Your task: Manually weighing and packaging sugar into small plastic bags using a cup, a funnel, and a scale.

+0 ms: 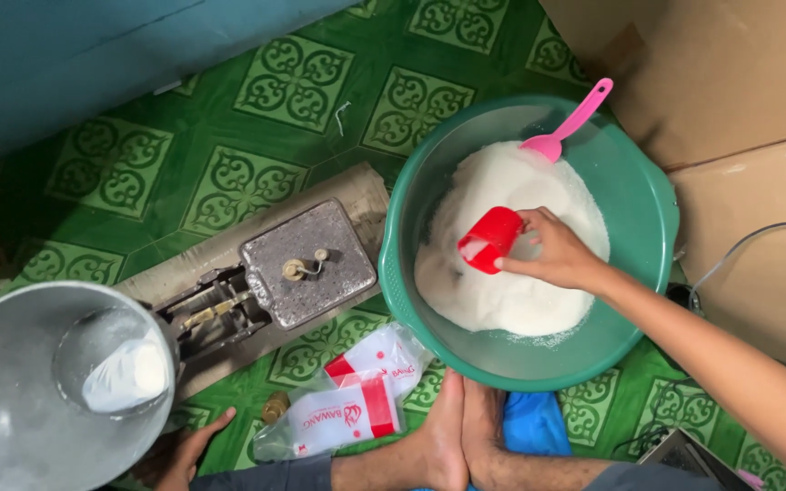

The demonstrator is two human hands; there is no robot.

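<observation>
We see the right hand [559,253] hold a red cup [489,239] in white grains [511,291] inside a green basin [634,195]. The left hand [191,447] rests beside a metal pan [11,409].

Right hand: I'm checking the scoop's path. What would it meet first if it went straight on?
The right hand points its red cup left and down, so probably the white grains, then the basin wall.

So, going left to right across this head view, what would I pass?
Round grey metal scale pan holding a filled clear bag → left hand → grey iron balance scale → red-and-clear plastic bags → red plastic scoop → right hand → green plastic basin's far rim → brown cardboard.
</observation>
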